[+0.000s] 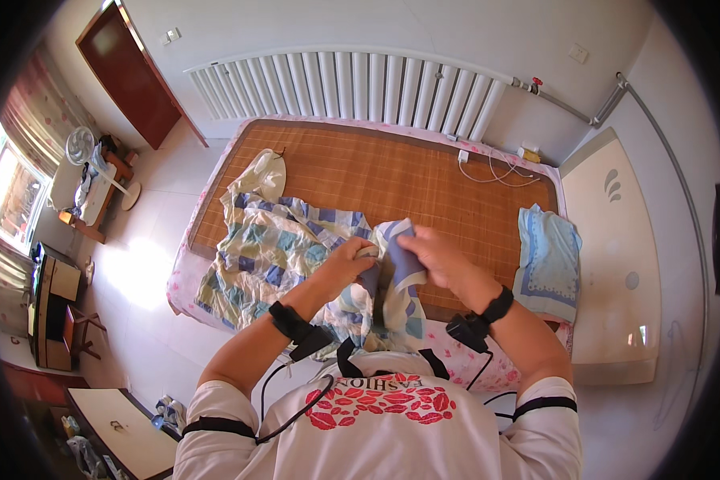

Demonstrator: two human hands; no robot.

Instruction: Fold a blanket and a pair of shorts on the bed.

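A patchwork quilt (pixel 272 240) in blue, white, green and cream lies rumpled across the left part of the bed, its near end hanging over the edge in front of me. My left hand (pixel 349 261) is closed on a gathered part of the quilt near its right side. Just to the right, my right hand (pixel 434 253) grips a raised edge of the same quilt, with the thumb over a plain blue patch. The cloth between the two hands is lifted and folded. My fingertips are partly hidden by the fabric.
A brown woven mat (pixel 440 180) covers the bed. On it lie a cream-coloured hat (pixel 274 178) and, at the right, a blue pillow (pixel 547 256). A white cable (pixel 496 178) sits at the far edge by the radiator (pixel 352 88). The pale headboard (pixel 616 264) stands at right.
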